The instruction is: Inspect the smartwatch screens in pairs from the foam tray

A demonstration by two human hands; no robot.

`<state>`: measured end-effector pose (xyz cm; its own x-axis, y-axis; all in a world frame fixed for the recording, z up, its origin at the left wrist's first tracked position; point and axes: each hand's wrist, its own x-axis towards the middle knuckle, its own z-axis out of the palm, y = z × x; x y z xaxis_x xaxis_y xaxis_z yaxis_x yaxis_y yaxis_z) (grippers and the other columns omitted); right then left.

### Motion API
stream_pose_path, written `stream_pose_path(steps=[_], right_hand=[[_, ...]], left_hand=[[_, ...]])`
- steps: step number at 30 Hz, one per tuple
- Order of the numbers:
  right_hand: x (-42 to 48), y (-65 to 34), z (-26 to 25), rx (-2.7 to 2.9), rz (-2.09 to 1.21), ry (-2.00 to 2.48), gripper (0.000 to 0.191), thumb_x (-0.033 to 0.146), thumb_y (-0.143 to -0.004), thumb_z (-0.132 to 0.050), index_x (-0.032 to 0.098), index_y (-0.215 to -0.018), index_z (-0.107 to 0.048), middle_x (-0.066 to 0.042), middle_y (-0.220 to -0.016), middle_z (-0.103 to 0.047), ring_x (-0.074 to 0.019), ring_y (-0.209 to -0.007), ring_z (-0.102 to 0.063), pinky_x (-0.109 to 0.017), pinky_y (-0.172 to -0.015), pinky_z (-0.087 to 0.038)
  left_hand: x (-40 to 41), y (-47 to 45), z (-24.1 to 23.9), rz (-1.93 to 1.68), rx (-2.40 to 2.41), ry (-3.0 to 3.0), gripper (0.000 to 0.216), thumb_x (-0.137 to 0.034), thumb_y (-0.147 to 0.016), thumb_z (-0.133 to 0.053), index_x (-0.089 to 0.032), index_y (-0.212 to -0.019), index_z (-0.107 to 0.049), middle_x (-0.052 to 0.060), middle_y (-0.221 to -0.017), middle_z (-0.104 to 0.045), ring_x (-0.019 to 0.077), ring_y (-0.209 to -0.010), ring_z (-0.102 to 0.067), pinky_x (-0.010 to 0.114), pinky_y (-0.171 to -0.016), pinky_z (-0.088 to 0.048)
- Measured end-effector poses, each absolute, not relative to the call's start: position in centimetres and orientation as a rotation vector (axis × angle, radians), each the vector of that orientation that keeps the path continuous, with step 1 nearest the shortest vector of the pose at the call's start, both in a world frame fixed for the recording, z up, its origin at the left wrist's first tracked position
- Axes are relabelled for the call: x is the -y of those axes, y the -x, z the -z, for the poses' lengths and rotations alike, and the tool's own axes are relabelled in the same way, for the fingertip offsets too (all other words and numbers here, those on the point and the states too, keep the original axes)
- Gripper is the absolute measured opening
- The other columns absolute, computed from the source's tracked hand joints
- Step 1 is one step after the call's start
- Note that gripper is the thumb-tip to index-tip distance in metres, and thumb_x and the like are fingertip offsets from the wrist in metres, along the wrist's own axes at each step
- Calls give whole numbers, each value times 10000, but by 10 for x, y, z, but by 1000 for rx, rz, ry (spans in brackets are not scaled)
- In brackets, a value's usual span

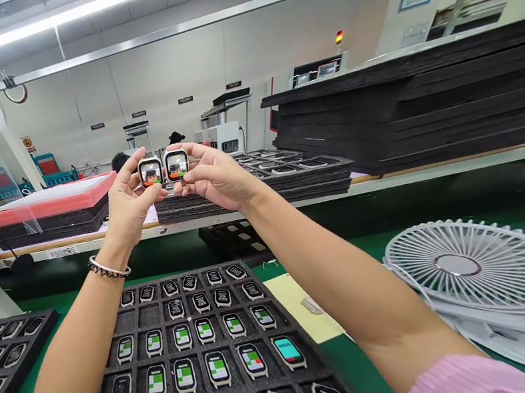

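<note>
My left hand is raised at shelf height, its fingers closed around the edges of a smartwatch case without a strap. Right beside it, my right hand pinches a second smartwatch case. Both screens face me and are lit with a picture, with red and green at the bottom. Below my forearms lies a black foam tray of watch cases in square pockets. Many screens there show green and white blocks, others show text, and one is turquoise. Two pockets in its second row hold no watch.
A white fan lies on the green bench at right. Another watch tray is at left. On the shelf stand stacked black foam trays, a lower tray stack and pink foam. Yellow paper lies beside the middle tray.
</note>
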<state>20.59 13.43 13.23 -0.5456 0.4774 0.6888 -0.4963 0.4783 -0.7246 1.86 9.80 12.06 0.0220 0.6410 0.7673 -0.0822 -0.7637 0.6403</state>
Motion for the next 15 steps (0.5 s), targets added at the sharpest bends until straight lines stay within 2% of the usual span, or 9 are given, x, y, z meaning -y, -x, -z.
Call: stream_pose_path(steps=[9, 15], right_hand=[[-124, -212, -136, 1780, -1200, 1, 523, 129, -745, -681, 159, -1239, -510, -11, -914, -638, -149, -753, -673, -259, -665, -565], [-105, -216, -99, 1759, -1279, 63, 527, 179, -788, -731, 171, -1268, -513, -12, -910, -644, -153, -748, -674, -258, -657, -565]], left_hand=[[-94, -21, -121, -1817, -540, -1844, 653, -268, -681, -891, -303, -1276, -626, 12, -953, -688, 132, -685, -660, 265, -676, -564], [-70, -25, -87, -1761, -619, -1772, 609, -277, -705, -865, -268, -1258, -608, -1, -902, -667, 118, -665, -659, 241, -642, -572]])
